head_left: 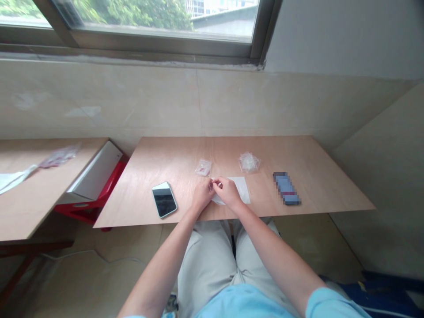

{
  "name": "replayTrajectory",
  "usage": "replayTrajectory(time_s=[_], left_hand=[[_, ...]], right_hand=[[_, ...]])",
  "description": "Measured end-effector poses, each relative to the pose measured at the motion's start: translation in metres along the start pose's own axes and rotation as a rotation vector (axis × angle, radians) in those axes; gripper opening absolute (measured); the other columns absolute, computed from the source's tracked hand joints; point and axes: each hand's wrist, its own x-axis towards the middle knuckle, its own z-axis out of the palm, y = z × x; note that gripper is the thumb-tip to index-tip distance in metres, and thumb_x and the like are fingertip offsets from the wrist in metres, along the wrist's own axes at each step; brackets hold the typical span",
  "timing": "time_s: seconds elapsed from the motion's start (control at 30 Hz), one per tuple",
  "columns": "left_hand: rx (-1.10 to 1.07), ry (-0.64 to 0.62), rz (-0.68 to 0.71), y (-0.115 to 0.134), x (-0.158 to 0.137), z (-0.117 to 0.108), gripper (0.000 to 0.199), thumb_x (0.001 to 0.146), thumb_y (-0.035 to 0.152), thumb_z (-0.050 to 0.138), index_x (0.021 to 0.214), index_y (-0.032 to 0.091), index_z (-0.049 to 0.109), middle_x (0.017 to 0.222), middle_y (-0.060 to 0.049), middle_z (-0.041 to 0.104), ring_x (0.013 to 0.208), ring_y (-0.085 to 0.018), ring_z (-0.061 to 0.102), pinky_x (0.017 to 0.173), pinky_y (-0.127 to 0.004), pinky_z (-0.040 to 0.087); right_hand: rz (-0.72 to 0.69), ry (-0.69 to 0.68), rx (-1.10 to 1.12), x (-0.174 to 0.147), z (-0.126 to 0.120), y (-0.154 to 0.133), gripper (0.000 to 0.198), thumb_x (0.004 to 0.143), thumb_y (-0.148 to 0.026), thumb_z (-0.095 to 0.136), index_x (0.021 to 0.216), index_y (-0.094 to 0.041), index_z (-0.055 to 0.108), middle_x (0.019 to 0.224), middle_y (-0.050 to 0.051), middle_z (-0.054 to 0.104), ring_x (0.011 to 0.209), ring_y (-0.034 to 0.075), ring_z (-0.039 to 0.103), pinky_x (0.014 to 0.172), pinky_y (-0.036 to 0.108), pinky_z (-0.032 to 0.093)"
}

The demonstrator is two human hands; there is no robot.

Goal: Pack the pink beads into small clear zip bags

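My left hand (202, 194) and my right hand (226, 191) meet over the front middle of the table, fingertips pinched together. Something small sits between them, too small and too covered to name. Beneath my right hand lies a white sheet of paper (243, 187), partly hidden by that hand. Just beyond my fingers rests a small clear plastic bag (203, 168) with some reddish bits in it. Farther back and to the right is a pile of clear plastic bags (249, 162).
A phone with a dark screen (164, 200) lies left of my hands; another phone (286, 189), its screen blurred, lies to the right. Left of the wooden table (132, 176) stand a red stool (112, 181) with a white box (96, 172) and a second table (29, 203).
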Motion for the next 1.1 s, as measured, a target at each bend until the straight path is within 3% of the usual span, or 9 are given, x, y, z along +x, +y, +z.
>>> replayTrajectory(time_s=[0.27,0.47,0.63,0.93,1.1], left_hand=[[-0.023,0.021,-0.016,-0.003,-0.001,0.002,0.008,0.089,0.028,0.062,0.089,0.02,0.061,0.082,-0.002,0.067,0.074,-0.018,0.061,0.066,-0.027,0.039],[-0.024,0.032,-0.006,-0.003,0.001,0.003,0.009,0.089,0.029,0.062,0.089,0.02,0.061,0.084,-0.003,0.067,0.077,-0.019,0.061,0.069,-0.028,0.041],[0.001,0.022,-0.002,-0.001,0.001,0.003,0.009,0.089,0.029,0.061,0.089,0.02,0.062,0.084,-0.004,0.067,0.077,-0.019,0.06,0.068,-0.029,0.041],[0.037,-0.013,-0.014,0.004,0.001,0.001,0.011,0.089,0.03,0.062,0.089,0.02,0.062,0.085,-0.005,0.067,0.079,-0.02,0.06,0.07,-0.029,0.041],[0.062,-0.014,-0.001,0.003,0.002,0.002,0.012,0.089,0.031,0.062,0.089,0.019,0.063,0.083,-0.005,0.067,0.077,-0.02,0.06,0.068,-0.029,0.041]], right_hand=[[0.001,-0.063,-0.176,-0.021,-0.02,0.021,0.015,0.094,-0.021,0.056,0.096,-0.022,0.071,0.093,0.005,0.074,0.083,0.019,0.067,0.078,0.027,0.05],[-0.03,-0.194,-0.398,-0.053,-0.032,0.036,0.014,0.094,-0.024,0.061,0.104,-0.024,0.07,0.105,0.006,0.07,0.09,0.019,0.066,0.083,0.027,0.049],[-0.031,-0.171,-0.398,-0.061,-0.028,0.039,0.021,0.093,-0.023,0.062,0.114,-0.024,0.067,0.111,0.007,0.066,0.099,0.02,0.065,0.089,0.028,0.05],[-0.144,-0.224,-0.42,-0.065,-0.03,0.035,0.032,0.094,-0.018,0.06,0.124,-0.029,0.066,0.115,0.007,0.065,0.099,0.021,0.065,0.081,0.028,0.051],[-0.162,-0.262,-0.422,-0.065,-0.031,0.035,0.027,0.094,-0.017,0.06,0.117,-0.027,0.068,0.115,0.007,0.065,0.097,0.021,0.065,0.08,0.028,0.051]])
